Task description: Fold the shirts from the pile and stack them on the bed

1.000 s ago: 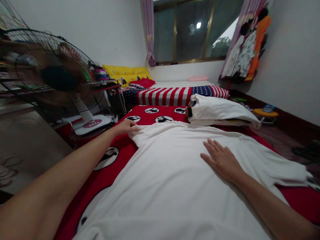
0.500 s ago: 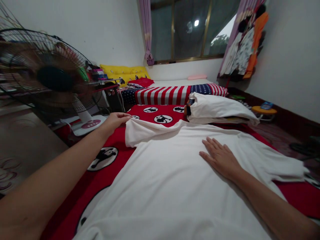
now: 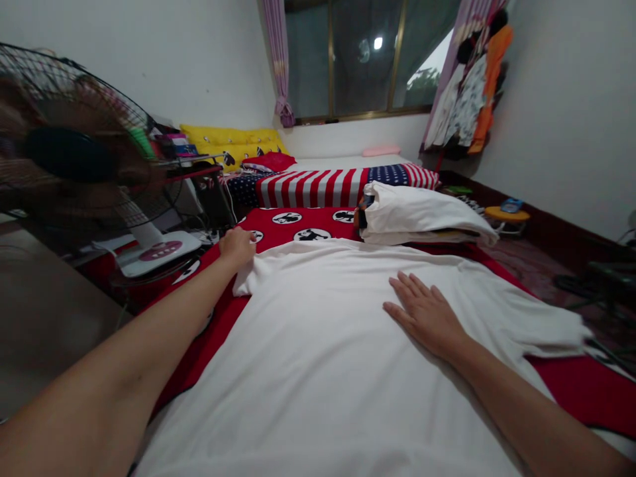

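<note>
A white garment [image 3: 322,351] lies spread flat over a red blanket with black cartoon prints [image 3: 298,228]. My left hand [image 3: 237,246] is stretched to the garment's far left corner, its fingers closed on the cloth edge there. My right hand [image 3: 426,318] lies flat on the garment's right half, fingers stretched out and slightly apart, pressing the cloth down. A stack of folded white cloth [image 3: 422,215] sits just beyond the garment, to the right.
A running standing fan [image 3: 74,159] stands close at the left, its white base [image 3: 154,252] on the floor beside the blanket. A striped flag-print cover [image 3: 338,185] and yellow pillows [image 3: 228,140] lie farther back. Clothes [image 3: 472,93] hang by the window at right.
My left hand lifted the garment's far left corner, then brought it back down and out to the left. My right hand stayed flat in place.
</note>
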A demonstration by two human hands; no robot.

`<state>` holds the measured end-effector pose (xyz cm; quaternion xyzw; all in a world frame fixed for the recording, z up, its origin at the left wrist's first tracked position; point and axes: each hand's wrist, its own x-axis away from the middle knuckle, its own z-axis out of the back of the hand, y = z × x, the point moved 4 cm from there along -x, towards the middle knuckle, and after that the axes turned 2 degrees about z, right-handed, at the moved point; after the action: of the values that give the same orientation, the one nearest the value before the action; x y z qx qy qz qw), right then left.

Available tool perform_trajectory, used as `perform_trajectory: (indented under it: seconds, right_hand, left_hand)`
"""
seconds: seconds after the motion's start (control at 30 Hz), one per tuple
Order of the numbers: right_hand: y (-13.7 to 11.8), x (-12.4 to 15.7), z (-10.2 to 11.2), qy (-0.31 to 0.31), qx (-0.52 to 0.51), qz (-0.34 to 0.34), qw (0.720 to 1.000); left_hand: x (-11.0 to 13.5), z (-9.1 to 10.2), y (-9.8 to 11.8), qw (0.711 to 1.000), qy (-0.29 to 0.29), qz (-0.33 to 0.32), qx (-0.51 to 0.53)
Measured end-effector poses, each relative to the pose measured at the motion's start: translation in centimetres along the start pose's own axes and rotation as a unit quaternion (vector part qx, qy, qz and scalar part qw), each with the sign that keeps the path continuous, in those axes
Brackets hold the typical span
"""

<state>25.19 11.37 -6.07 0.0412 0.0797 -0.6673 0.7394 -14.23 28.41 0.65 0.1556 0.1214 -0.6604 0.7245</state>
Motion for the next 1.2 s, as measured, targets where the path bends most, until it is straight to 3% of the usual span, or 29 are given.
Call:
perform_trajectory:
  seconds: [0.07,0.2,0.3,0.37,0.5,0.67,0.8,0.97,1.1,1.2]
  right_hand:
    - [0.0,0.0,0.0,-0.003,0.0,-0.003,1.0]
    - [0.0,0.1,0.0,-0.01,0.003,-0.004,1.0]
    - [-0.1,0.2,0.1,-0.006,0.0,0.0,1.0]
    - [-0.1,0.2,0.2,-0.006,-0.003,0.002,1.0]
    - [-0.1,0.2,0.2,-0.014,-0.006,-0.003,1.0]
    - [-0.1,0.2,0.2,-0.02,-0.009,-0.004,1.0]
    - [-0.2,0.1,0.3,-0.021,-0.019,-0.005,1.0]
    - [0.0,0.1,0.4,-0.024,-0.04,-0.01,0.999]
    - [0.2,0.1,0.4,-0.016,-0.073,-0.002,0.997]
    - [0.5,0.3,0.4,0.0,-0.111,-0.003,0.994]
  left_hand:
    - [-0.5,-0.2,2.6,0.998,0.005,-0.052,0.041]
    - [-0.3,-2.0,8.4,0.98,-0.056,-0.154,0.111]
    - [0.1,-2.9,11.6,0.976,-0.081,-0.178,0.1]
    - [-0.2,-3.0,12.4,0.984,-0.056,-0.152,0.076]
    - [-1.2,-3.2,11.9,0.996,-0.011,-0.08,0.034]
    - [-0.9,-3.1,12.9,0.994,-0.01,-0.11,0.019]
    - [1.6,-1.5,16.6,0.978,0.014,-0.191,0.079]
    - [8.2,-2.8,22.0,0.909,-0.132,-0.365,0.153]
    - [10.6,-4.2,22.8,0.919,-0.144,-0.349,0.111]
    - [11.1,-3.7,22.6,0.917,-0.169,-0.347,0.1]
